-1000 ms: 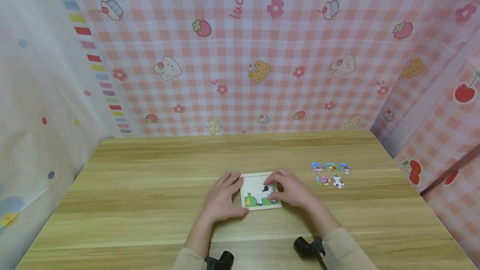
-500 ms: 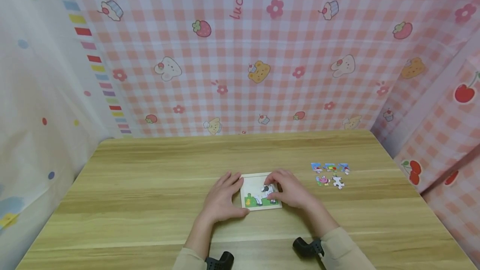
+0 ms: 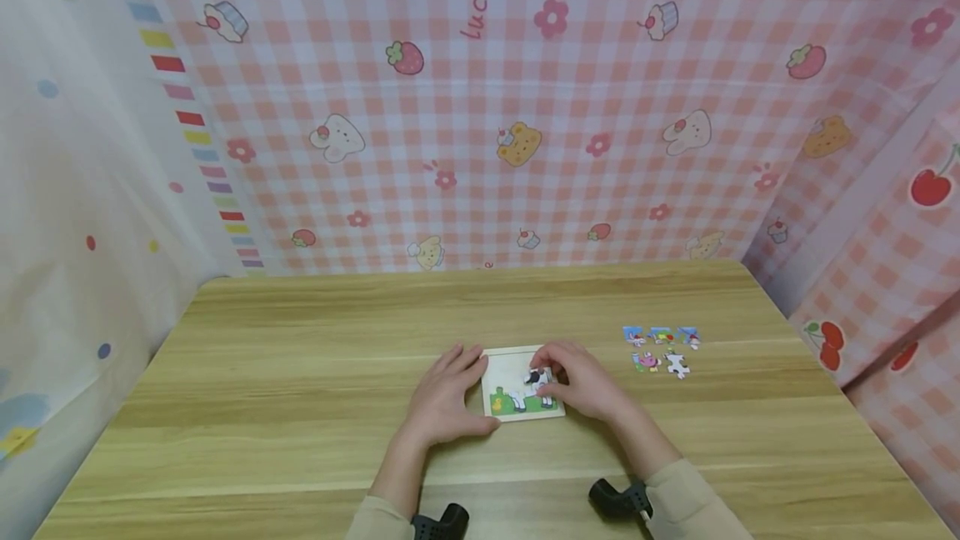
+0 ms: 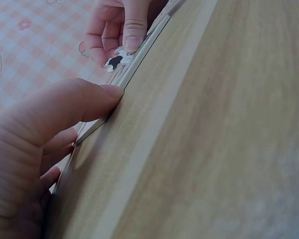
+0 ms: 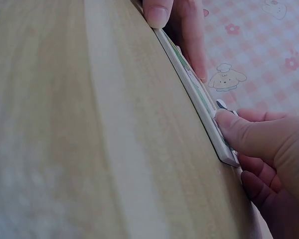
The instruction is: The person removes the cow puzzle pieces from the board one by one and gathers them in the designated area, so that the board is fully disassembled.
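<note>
A shallow wooden puzzle tray [image 3: 504,363] lies on the table in the middle of the head view. Along its bottom, fitted pieces [image 3: 506,403] show green grass and white animal legs. My left hand [image 3: 444,400] rests at the tray's left side, fingers spread and fairly straight, the thumb touching the near left corner. Over the tray's right half, my right hand [image 3: 583,380] pinches a black-and-white jigsaw piece [image 3: 536,377] between thumb and fingers. The left wrist view shows that jigsaw piece [image 4: 115,61] tilted, close over the tray. Right fingers cover part of it.
Several loose jigsaw pieces lie in two rows to the right of the tray, among them a pink one [image 3: 647,362] and a white one [image 3: 677,364]. The wooden table [image 3: 300,373] ends at a pink checked curtain [image 3: 465,190].
The black-and-white jigsaw piece has turned and shifted slightly in my right fingers, and more of its dark patch shows. My left hand and the tray stay in place.
</note>
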A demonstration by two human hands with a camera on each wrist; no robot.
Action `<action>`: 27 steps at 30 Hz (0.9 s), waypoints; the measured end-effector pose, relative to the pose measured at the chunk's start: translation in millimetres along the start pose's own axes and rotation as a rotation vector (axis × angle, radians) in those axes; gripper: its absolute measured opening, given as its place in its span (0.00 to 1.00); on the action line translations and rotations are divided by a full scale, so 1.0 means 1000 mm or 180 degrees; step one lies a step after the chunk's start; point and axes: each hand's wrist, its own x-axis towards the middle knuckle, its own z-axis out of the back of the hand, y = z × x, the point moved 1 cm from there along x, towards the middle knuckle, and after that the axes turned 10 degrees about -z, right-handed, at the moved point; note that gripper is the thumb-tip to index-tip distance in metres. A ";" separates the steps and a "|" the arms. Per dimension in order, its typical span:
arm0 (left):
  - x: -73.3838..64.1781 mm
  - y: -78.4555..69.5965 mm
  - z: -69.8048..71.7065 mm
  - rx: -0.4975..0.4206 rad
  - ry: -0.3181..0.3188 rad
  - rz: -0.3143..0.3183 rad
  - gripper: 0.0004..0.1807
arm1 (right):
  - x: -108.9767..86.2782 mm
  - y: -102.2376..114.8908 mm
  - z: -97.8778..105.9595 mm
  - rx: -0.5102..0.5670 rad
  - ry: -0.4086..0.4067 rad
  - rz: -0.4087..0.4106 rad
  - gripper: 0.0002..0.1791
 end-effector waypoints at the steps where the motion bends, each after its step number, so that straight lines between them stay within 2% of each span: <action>1: 0.000 0.000 0.000 -0.0005 -0.0002 0.0000 0.52 | 0.000 0.000 0.000 0.0014 -0.0006 0.0008 0.15; 12: 0.000 0.000 0.000 -0.0034 -0.0026 -0.0017 0.52 | 0.000 0.000 0.000 0.0175 0.0016 -0.0074 0.14; 17: 0.000 0.001 0.000 -0.0031 -0.0030 -0.0015 0.51 | -0.001 -0.001 0.001 0.0283 0.0026 -0.0028 0.12; 27: 0.000 0.001 0.000 -0.0016 -0.0045 -0.0046 0.51 | -0.002 -0.001 0.001 0.0248 0.0037 0.0029 0.12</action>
